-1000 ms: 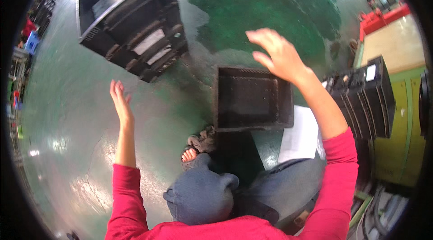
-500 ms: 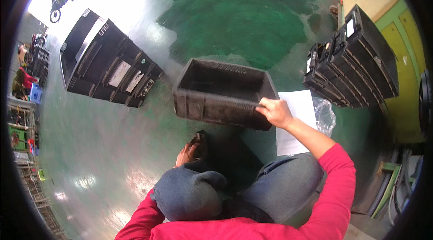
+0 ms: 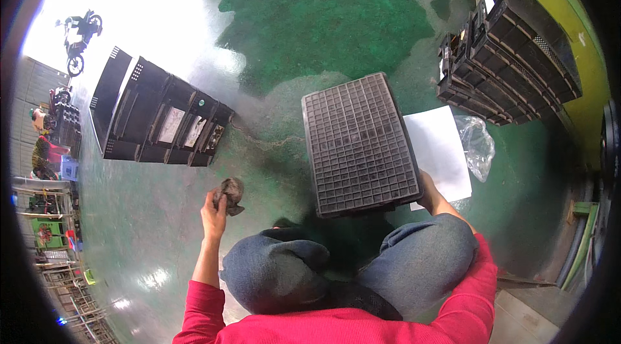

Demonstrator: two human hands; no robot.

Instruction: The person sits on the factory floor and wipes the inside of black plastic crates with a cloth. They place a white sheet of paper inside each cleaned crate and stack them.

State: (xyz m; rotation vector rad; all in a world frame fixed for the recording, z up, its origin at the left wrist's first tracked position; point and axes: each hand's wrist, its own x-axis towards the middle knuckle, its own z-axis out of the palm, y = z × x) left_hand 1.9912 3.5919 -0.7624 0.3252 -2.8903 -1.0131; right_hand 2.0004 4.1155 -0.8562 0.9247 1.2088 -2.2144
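A black plastic crate (image 3: 362, 146) is turned so that its gridded underside faces up, in front of my knees. My right hand (image 3: 428, 192) is at its near right corner, gripping the edge, with the fingers partly hidden behind the crate. To the left, my left hand (image 3: 213, 211) is closed on a crumpled, dirty grey-brown rag (image 3: 229, 196), held up off the floor and apart from the crate. A white sheet (image 3: 438, 150) lies right of the crate, partly covered by it.
Stacked black crates stand at the left (image 3: 158, 114) and at the right (image 3: 511, 53). Clear plastic film (image 3: 475, 146) lies beside the white sheet. A yellow-green cabinet (image 3: 563, 27) rises behind the right stack. Dark wet patches (image 3: 323, 27) mark the green floor ahead.
The crate has turned from open side up to underside up. My right hand has moved down and right with its edge. My left hand has come up and left with the rag.
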